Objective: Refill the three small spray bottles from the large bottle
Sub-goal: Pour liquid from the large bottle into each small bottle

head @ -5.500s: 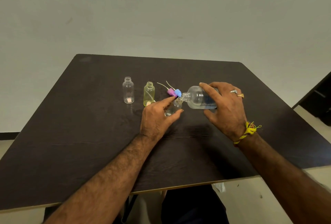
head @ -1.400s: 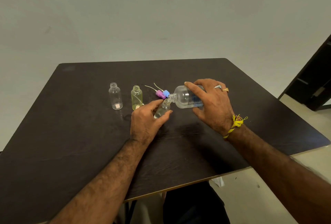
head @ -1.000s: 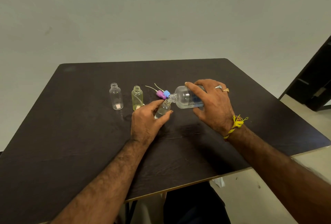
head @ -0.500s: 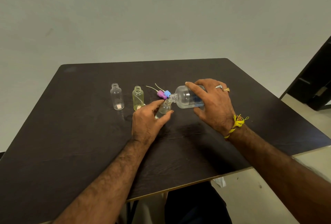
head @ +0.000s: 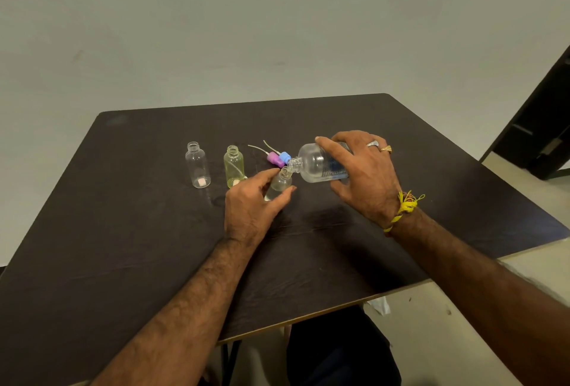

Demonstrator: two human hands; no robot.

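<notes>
My right hand (head: 365,182) grips the large clear bottle (head: 314,163), tipped on its side with its open mouth against the neck of a small clear bottle (head: 280,183). My left hand (head: 251,205) holds that small bottle, tilted to the right, on the dark table (head: 123,247). A little clear liquid shows in its lower part. Two more small uncapped bottles stand upright to the left: a clear one (head: 197,165) and a yellowish one (head: 234,166).
A pink spray cap (head: 274,159) and a blue spray cap (head: 285,157) with thin dip tubes lie behind the bottles. A dark cabinet (head: 543,126) stands at the right. The table's front edge runs close to my body.
Nothing has moved noticeably; both hands keep the same pouring pose, with only a slight shift of the camera view.
</notes>
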